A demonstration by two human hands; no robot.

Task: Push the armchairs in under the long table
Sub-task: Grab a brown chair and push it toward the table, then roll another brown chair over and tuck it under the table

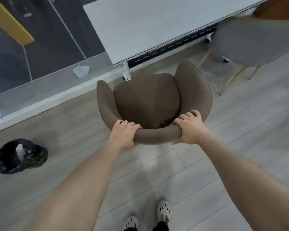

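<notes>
Wood-plank floor; brown armchair facing white table edge, uncovered; left hand, right hand grasp backrest

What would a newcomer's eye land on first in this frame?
The brown upholstered armchair at centre, its backrest gripped by the left hand and right hand, facing the long white table above. Next, the black-lined waste bin on the floor at left and the grey armchair at upper right.

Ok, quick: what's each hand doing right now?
Left hand: closed on the back rim of the brown upholstered armchair.
Right hand: closed on the same rim.
</notes>
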